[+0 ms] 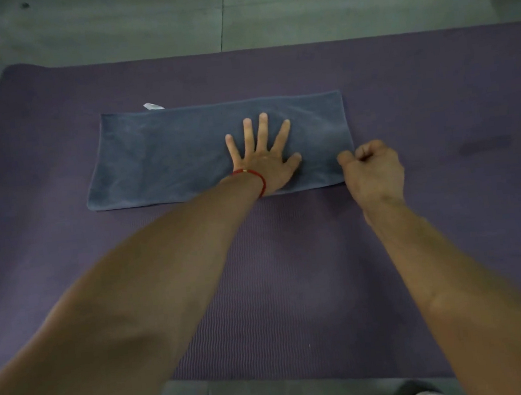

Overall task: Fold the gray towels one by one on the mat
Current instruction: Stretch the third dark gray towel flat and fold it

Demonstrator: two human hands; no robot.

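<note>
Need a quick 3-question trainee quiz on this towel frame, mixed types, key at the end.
1. True or false: the left hand lies flat, fingers spread, on the gray towel.
2. Where is the right hand? A) flat on the towel's middle B) curled at the towel's right edge C) off the purple mat
3. Fill in: the red band sits on the ___ wrist.

Key: 1 true; 2 B; 3 left. Whether the right hand actually pinches the towel's edge cannot be told.

No text reads anywhere; the towel's white tag (153,106) seems blank.
</note>
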